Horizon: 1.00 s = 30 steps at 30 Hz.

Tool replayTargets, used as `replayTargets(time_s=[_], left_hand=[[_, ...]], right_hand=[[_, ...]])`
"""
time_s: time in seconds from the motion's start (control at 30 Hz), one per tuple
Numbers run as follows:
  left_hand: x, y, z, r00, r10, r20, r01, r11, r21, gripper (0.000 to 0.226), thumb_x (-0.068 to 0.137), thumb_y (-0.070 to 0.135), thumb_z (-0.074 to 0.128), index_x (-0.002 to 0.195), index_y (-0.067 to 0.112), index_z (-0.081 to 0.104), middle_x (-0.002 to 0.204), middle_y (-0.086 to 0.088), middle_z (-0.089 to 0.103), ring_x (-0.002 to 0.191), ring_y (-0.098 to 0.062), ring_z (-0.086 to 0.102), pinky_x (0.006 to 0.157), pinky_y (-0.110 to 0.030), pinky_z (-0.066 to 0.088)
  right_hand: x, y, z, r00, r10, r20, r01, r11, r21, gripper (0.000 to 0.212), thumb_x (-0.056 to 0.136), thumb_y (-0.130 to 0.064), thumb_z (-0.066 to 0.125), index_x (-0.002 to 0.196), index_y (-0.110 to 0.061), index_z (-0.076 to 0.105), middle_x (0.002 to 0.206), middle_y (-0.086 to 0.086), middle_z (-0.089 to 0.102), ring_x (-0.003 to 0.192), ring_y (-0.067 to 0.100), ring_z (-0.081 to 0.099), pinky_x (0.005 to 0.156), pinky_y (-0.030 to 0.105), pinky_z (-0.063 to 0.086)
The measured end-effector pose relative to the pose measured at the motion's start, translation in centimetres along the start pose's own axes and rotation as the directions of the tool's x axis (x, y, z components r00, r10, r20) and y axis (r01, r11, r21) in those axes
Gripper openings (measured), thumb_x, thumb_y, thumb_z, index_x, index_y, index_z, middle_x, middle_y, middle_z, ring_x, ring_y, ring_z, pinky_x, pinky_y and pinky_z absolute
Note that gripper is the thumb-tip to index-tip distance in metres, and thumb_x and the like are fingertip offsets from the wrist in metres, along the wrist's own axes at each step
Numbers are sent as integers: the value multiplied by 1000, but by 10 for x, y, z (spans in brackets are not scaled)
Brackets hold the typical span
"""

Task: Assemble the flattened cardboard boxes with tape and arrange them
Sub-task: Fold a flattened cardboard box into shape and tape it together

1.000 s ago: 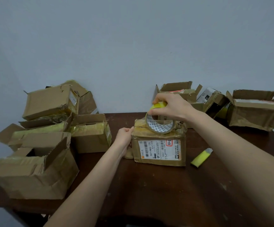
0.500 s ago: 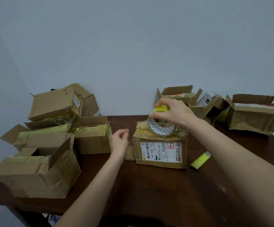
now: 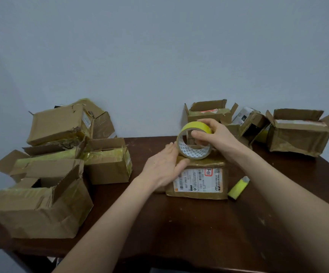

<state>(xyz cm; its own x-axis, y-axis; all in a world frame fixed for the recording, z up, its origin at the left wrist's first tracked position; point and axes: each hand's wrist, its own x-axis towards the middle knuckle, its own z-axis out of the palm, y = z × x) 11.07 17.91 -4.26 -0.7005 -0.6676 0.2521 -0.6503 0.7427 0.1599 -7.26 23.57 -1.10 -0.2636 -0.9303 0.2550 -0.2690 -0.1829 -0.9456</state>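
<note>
Item: small cardboard box (image 3: 199,191), brown, creased, wrapped in glossy yellowish tape, standing at mid-table (image 3: 179,233).
Front face: white shipping label (image 3: 198,181) with barcodes and fine print too blurred to read. A red-outlined tag carries handwritten characters starting "9-".
On top: tape roll (image 3: 194,143), yellow outside, with a white core patterned in grey triangles. It stands on edge with the hole facing the camera.
Right hand (image 3: 216,134): grip clamped on the roll's upper rim, thumb inside the core.
Left hand (image 3: 163,168): grip apart, fingers straight, laid flat on the box's top-left corner just beside the roll.
Beside the box, to the right: yellow cutter (image 3: 238,187) lying on the table.
Left side: heap of taped boxes (image 3: 39,203), several with open flaps.
Right rear: open boxes (image 3: 297,136) against the wall.
</note>
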Motion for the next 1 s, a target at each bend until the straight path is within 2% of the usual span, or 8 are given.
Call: replayTargets(time_s=[0.07,0.2,0.37,0.47,0.7,0.8,0.9,1.0], left_hand=[[-2,3,3,999,-14,34,14,1000,5,86,84,72,36,152,26,14,158,6,19,146,-12,15,110,-39,31],[0,0,4,1000,2,29,-6,993,122,82,88,59,49,152,26,11,160,7,13,147,-11,8,114,-34,25],[0,3,3,999,5,53,-13,988,155,79,93,51,47,153,21,6,161,5,4,147,-9,3,118,-30,14],[0,4,2,998,20,55,-28,987,158,78,94,48,47,153,21,5,161,5,4,147,-9,3,117,-29,14],[-1,3,6,998,28,49,-34,991,126,78,94,46,49,153,21,5,161,5,4,147,-10,3,117,-30,16],[0,-1,10,999,22,23,-23,999,44,77,93,42,53,153,20,9,160,3,7,147,-11,2,120,-30,12],[0,-5,12,998,56,-19,-55,998,17,75,93,37,55,152,17,15,160,2,12,147,-12,5,117,-26,8],[-3,-21,3,999,35,7,-35,998,43,74,92,35,57,152,19,16,160,3,13,147,-10,7,117,-27,9]], right_hand=[[-1,3,-4,997,20,-69,-16,999,48,51,74,-30,80,117,-14,59,104,9,69,77,13,65,74,30,54],[7,-9,-8,993,-99,-59,88,981,-174,36,72,-35,82,102,-21,68,87,-9,66,72,-1,60,64,15,45],[10,-24,-34,990,-139,3,125,881,-457,46,67,-54,77,104,-26,72,110,-11,63,101,9,57,78,22,47],[7,-30,-49,992,-122,38,122,828,-547,43,67,-50,78,102,-26,74,119,-7,61,111,13,53,90,32,46],[0,-37,-63,993,-59,105,112,776,-620,33,72,-45,77,100,-28,73,112,-10,55,103,11,49,76,24,41],[-8,-27,-65,998,-61,18,62,869,-490,38,79,-46,72,112,-27,68,104,-16,58,94,7,54,75,20,39],[-22,-3,-63,997,-12,-79,-3,982,-189,51,76,-56,63,113,-21,64,64,-18,56,61,4,50,66,21,41],[-22,2,-48,998,0,-58,-6,994,-109,53,75,-54,65,117,-21,61,70,-11,57,59,4,50,67,24,44]])
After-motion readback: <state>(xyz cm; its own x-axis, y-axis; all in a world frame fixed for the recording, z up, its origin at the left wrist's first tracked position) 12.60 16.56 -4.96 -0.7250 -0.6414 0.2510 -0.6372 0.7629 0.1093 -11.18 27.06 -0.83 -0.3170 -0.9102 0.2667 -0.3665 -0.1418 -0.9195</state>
